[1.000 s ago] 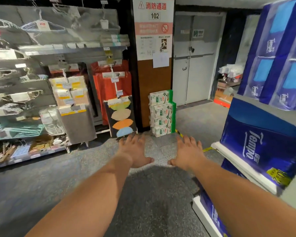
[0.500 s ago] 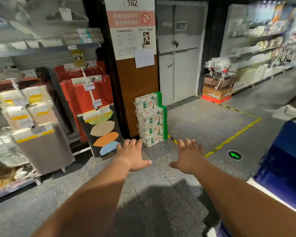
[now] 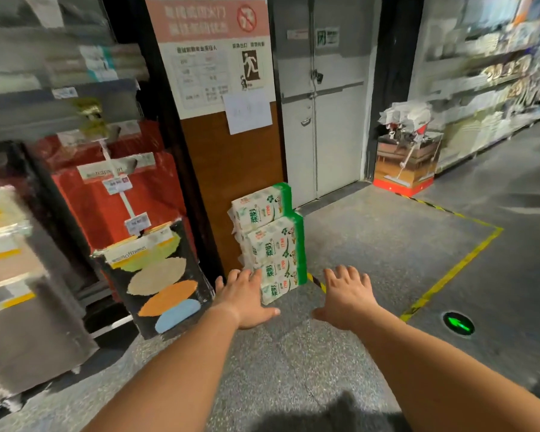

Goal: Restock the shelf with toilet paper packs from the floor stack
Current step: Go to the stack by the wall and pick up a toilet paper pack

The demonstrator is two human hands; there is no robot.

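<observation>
A stack of several white-and-green toilet paper packs (image 3: 268, 235) stands on the floor against a brown pillar. My left hand (image 3: 245, 297) is stretched out palm down with fingers straight, its fingertips in front of the lowest packs. My right hand (image 3: 348, 296) is also out flat with spread fingers, to the right of the stack and apart from it. Both hands hold nothing. The shelf for the packs is out of view.
A black display board with coloured ovals (image 3: 156, 275) leans at the left beside red packages (image 3: 113, 201). Grey double doors (image 3: 321, 113) are behind the stack. A mop display box (image 3: 406, 163) and a yellow floor line (image 3: 449, 272) lie to the right.
The view has swung left and moved closer to the stack; the blue packs on the right shelf have left the view. Both hands stay outstretched and flat, now nearer the packs.
</observation>
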